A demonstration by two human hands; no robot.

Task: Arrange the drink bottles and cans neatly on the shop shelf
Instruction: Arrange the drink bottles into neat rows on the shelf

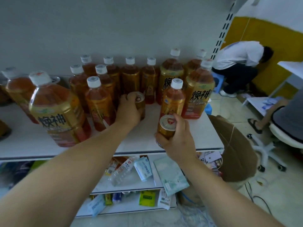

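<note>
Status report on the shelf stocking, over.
Left hand grips a can on the shelf. Right hand holds second can near front edge. Small bottle close behind it.

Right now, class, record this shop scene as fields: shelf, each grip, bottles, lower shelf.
Shelf: white, stocked with amber tea drinks
Left grip: curled round a gold can among the small bottles
Right grip: curled round a second gold can, near the shelf's front edge
Small bottles: white caps, upright, middle rows
Large bottles: white caps, at both sides
Lower shelf: clear bottle lying down, loose packets
</note>
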